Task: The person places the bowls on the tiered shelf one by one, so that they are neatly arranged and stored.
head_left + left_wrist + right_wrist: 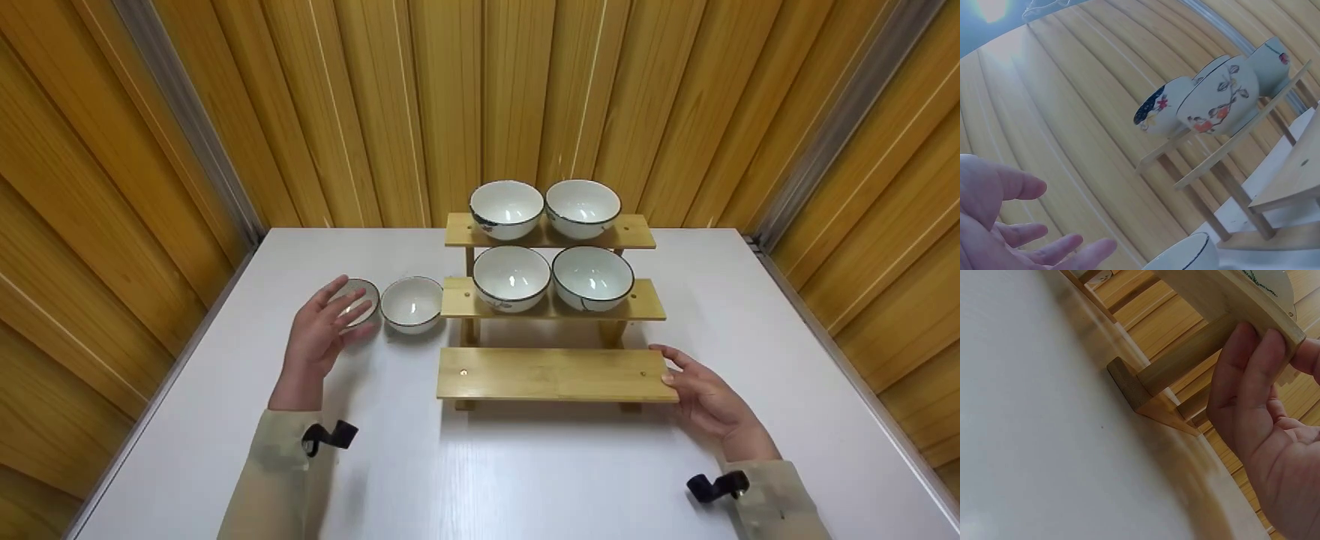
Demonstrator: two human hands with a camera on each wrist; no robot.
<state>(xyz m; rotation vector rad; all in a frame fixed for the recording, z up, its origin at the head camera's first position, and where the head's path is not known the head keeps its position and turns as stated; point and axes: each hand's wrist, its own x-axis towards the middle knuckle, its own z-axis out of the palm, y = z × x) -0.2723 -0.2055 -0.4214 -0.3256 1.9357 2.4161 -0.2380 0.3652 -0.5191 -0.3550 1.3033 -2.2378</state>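
A wooden three-tier stand (555, 373) stands on the white table. Two white bowls (507, 210) with dark rims sit on its top tier and two more bowls (511, 279) on the middle one; the lowest board is bare. My right hand (709, 397) pinches the right end of that lowest board, fingers underneath (1258, 399). To the left of the stand, two bowls rest on the table. My left hand (322, 330) is above the farther-left bowl (365, 301), partly hiding it, fingers spread and holding nothing. The other bowl (412, 306) lies beside the stand.
Wood-panelled walls (517, 97) rise behind the table and along both sides, with grey metal strips at the corners. The white table (555, 480) extends in front of the stand. Small black clips (330, 436) sit on both sleeves.
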